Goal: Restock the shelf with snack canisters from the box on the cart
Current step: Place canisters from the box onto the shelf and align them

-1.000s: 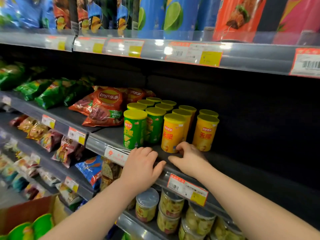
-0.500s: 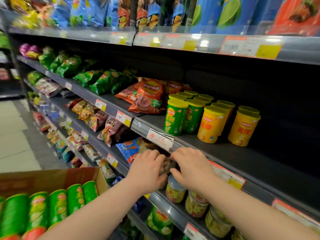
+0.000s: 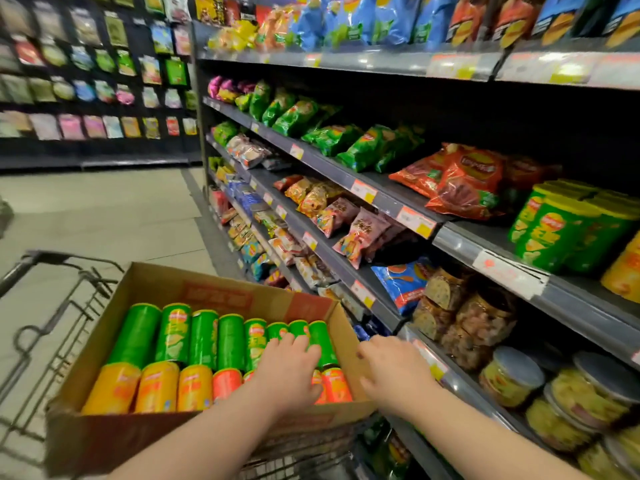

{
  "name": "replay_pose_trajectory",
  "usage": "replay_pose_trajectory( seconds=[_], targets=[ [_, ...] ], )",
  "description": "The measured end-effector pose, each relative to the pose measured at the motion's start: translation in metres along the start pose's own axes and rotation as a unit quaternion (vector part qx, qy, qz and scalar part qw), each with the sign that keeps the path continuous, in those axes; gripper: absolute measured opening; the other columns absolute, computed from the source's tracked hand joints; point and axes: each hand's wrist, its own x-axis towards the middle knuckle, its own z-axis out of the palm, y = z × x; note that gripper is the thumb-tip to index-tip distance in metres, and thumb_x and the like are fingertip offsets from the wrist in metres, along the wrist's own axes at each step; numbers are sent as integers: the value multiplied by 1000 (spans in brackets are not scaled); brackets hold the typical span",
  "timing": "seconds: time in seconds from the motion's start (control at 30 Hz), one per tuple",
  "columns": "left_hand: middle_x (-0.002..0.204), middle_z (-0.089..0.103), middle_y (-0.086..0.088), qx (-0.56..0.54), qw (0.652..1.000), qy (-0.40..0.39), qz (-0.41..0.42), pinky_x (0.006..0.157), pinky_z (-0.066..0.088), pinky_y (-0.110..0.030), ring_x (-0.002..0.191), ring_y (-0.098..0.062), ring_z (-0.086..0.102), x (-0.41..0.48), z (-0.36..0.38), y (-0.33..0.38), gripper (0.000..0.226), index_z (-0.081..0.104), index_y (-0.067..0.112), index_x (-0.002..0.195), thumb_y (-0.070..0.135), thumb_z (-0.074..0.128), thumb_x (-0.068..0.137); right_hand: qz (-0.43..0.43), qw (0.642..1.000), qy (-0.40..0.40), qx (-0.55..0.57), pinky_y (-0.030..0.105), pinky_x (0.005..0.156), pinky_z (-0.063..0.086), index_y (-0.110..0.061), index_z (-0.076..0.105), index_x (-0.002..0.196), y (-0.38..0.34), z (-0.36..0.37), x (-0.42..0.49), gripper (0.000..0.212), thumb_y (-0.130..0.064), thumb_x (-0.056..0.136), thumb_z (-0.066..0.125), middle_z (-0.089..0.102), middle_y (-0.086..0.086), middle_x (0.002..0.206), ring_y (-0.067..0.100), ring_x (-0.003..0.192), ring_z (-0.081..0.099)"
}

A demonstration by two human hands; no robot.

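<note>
A cardboard box (image 3: 104, 434) sits in a wire cart (image 3: 304, 462) at the lower left of the frame. It is open at the top, with snack canisters lying on their sides in two rows. The far row holds eight green canisters (image 3: 173, 336). The near row shows three yellow canisters (image 3: 157, 388) toward the left, then red canisters (image 3: 227, 382): one in full and what look like parts of three more, the rest hidden under a hand and forearm.

The left grip (image 3: 289, 367) is released, palm down with fingers fairly straight, resting on the green canisters at the right end of the far row and clasping none. The right grip (image 3: 393, 370) hovers over the box's right wall, fingers loosely bent, holding nothing.

At the right edge of the frame the shelf (image 3: 485, 242) carries upright canisters: a shelved green cluster (image 3: 561, 237), too smeared to count, and one shelved yellow canister (image 3: 623, 271) cut by the edge. Red chip bags (image 3: 464, 181) and green chip bags (image 3: 360, 143) lie farther up-left along the same shelf.
</note>
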Motion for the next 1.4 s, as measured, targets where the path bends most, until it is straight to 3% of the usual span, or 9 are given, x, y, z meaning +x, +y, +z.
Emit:
replay_pose_trajectory(
  seconds=[0.1, 0.27, 0.37, 0.5, 0.6, 0.73, 0.83, 0.97, 1.4],
  targets=[
    [132, 44, -9, -10, 999, -15, -36, 101, 32, -39, 126, -27, 39, -34, 15, -42, 54, 42, 18, 131, 48, 48, 86, -25, 1000, -12, -11, 42, 65, 51, -18, 65, 86, -50, 6, 16, 32, -40, 67, 51, 65, 5, 82, 31, 79, 65],
    [134, 43, -7, -17, 996, -34, -80, 102, 32, -38, 127, -27, 38, -81, 31, -97, 55, 41, 20, 134, 49, 47, 88, -46, 998, -45, -14, 37, 95, 38, -17, 52, 118, -108, 24, 35, 35, -37, 91, 44, 54, 8, 122, 28, 117, 50],
    [131, 47, -7, -24, 993, -28, -109, 101, 35, -41, 124, -30, 42, -105, 42, -129, 58, 45, 20, 132, 55, 43, 86, -64, 996, -69, -4, 40, 100, 36, -18, 50, 123, -147, 26, 41, 38, -36, 91, 47, 52, 8, 128, 28, 122, 46],
    [135, 44, -3, -27, 989, -39, -140, 104, 31, -40, 127, -26, 40, -123, 51, -152, 77, 40, 23, 135, 69, 20, 77, -79, 993, -91, 0, 41, 102, 35, -18, 50, 126, -178, 31, 48, 40, -36, 91, 47, 51, 8, 130, 29, 123, 45],
    [139, 41, -2, -41, 985, -50, -162, 106, 29, -42, 129, -26, 37, -131, 57, -162, 79, 39, 25, 136, 71, 18, 75, -88, 991, -101, 8, 40, 103, 35, -20, 50, 127, -190, 36, 57, 41, -36, 90, 48, 51, 8, 130, 28, 123, 46],
    [136, 43, -2, -52, 979, -60, -188, 103, 33, -41, 127, -26, 40, -138, 62, -180, 66, 39, 24, 136, 65, 36, 85, -94, 988, -126, 17, 40, 99, 39, -21, 50, 127, -203, 40, 77, 42, -37, 89, 50, 52, 7, 130, 29, 122, 48],
    [134, 45, -1, -61, 973, -64, -215, 99, 37, -38, 127, -24, 42, -140, 62, -195, 70, 40, 24, 136, 68, 30, 82, -102, 984, -145, 33, 39, 97, 41, -20, 51, 126, -213, 46, 92, 42, -39, 89, 50, 53, 7, 129, 30, 121, 49],
    [136, 43, 0, -69, 965, -89, -237, 100, 36, -38, 127, -23, 41, -131, 70, -211, 61, 38, 25, 137, 60, 43, 88, -112, 977, -172, 49, 37, 93, 43, -19, 52, 125, -220, 59, 117, 42, -38, 88, 52, 54, 7, 127, 30, 118, 51],
    [132, 44, -4, -84, 936, -204, -275, 98, 39, -40, 124, -26, 42, -55, 94, -237, 55, 40, 18, 133, 46, 50, 86, -136, 940, -294, 112, 40, 95, 46, -18, 46, 129, -217, 116, 201, 47, -33, 86, 54, 51, 9, 130, 30, 118, 52]
  ],
)
